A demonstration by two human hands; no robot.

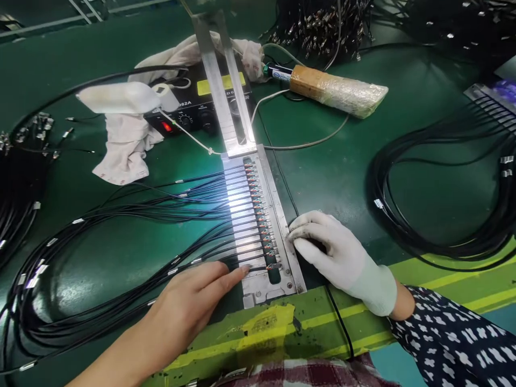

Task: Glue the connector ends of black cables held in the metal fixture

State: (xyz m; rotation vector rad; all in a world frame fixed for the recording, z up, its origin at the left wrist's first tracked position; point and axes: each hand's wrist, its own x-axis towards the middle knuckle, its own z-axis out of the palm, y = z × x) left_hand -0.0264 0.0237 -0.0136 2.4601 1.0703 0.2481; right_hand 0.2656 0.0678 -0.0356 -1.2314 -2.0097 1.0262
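Head view: metal fixture (252, 283) flat on the green bench (330, 177), near the front edge. Row of black cables (116, 210) lies across it, ends over the slot, tails looping left. Left hand (193, 295), bare: fingers narrow, a fingertip at the lowest cable; can't tell if it's pinched. Right hand (342, 260), gloved: fingers loosely curled at the fixture's right rail, grip can't be told. Black control box (193, 122) behind, red switch lit.
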